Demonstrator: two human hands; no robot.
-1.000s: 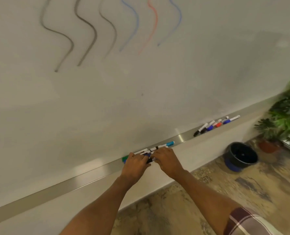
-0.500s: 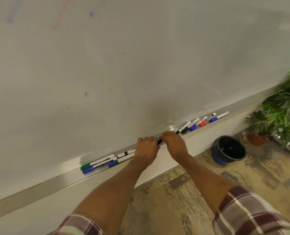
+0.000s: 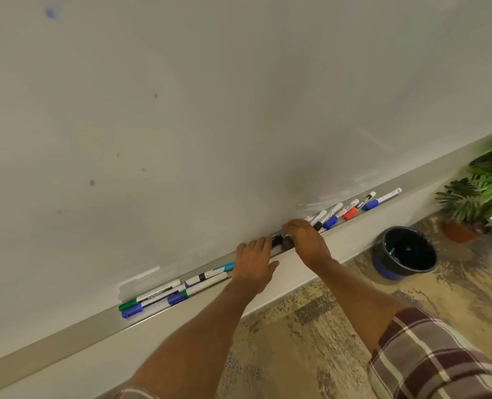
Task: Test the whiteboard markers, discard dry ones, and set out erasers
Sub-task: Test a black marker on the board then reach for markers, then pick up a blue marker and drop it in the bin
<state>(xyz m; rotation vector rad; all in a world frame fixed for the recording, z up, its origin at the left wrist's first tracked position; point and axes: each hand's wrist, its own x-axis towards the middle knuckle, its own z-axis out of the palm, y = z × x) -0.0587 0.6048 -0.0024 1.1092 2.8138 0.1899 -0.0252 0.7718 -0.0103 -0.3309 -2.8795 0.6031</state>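
A long metal tray [image 3: 66, 332] runs under the whiteboard [image 3: 210, 110]. My left hand [image 3: 253, 263] and right hand [image 3: 305, 240] meet over its middle. A black-capped marker [image 3: 277, 240] lies between them. My right hand's fingers curl over its far end, and my left hand's fingertips touch the cap with the thumb spread apart. Left of my hands lies a group of markers [image 3: 175, 289] with green and blue caps. To the right lies a second group of markers [image 3: 351, 210] with black, blue and red caps. No eraser is visible.
A round black bin [image 3: 405, 251] with a blue base stands on the patterned floor below the right marker group. A potted plant [image 3: 469, 203] fills the right edge. Small ink dots and a blue smudge [image 3: 50, 13] mark the board.
Both hands moved right along the tray, away from the left marker group toward the right one. The view dropped, so the test squiggles left the frame.
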